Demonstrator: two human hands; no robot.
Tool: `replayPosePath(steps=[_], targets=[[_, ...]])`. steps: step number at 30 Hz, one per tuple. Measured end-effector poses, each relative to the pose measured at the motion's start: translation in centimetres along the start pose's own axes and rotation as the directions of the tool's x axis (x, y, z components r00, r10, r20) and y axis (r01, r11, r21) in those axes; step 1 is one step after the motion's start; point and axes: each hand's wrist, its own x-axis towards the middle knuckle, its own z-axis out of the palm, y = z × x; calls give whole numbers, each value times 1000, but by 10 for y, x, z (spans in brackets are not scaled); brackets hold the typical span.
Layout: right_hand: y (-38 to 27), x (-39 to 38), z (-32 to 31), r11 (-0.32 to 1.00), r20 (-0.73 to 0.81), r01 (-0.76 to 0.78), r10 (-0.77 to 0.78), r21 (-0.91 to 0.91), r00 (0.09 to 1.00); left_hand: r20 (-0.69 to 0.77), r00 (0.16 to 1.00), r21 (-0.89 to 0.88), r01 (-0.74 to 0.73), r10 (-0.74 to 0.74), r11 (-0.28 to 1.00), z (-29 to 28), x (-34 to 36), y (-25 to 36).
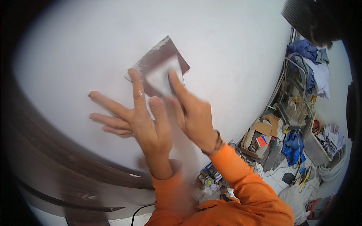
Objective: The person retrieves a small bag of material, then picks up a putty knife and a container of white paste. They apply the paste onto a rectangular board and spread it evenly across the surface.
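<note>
A dark red sheet (174, 48), which looks like sandpaper, is against the white wall with pale dust along its upper left edge. My right hand (198, 122) grips a putty knife (160, 77), its flat blade smeared white and blurred, lying over the sheet. The right index finger stretches along the blade; the handle is mostly hidden in the hand. My left hand (151, 130) is open, fingers spread over the wall. Its index fingertip reaches the sheet's left corner, and a white smear marks that finger. Whether the left hand presses the sheet cannot be made out.
A dark brown curved-looking band (75, 158) runs below the wall at left. Clutter stands at right: a cardboard box (260, 145), blue plastic bags (293, 147), a metal-framed chair (301, 71) draped with cloths, and a pale bin (316, 145). Tools (211, 175) lie below my right arm.
</note>
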Motion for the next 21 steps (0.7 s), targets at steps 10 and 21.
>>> replayPosePath(steps=[10, 21], targets=[[5, -5, -2, 999, -16, 43, -44, -32, 999, -25, 999, -2, 29, -29, 1000, 1, -1, 5], [5, 37, -4, 999, -112, 37, -35, 10, 993, 3, 997, -89, 77, -77, 993, -4, 1, 13]])
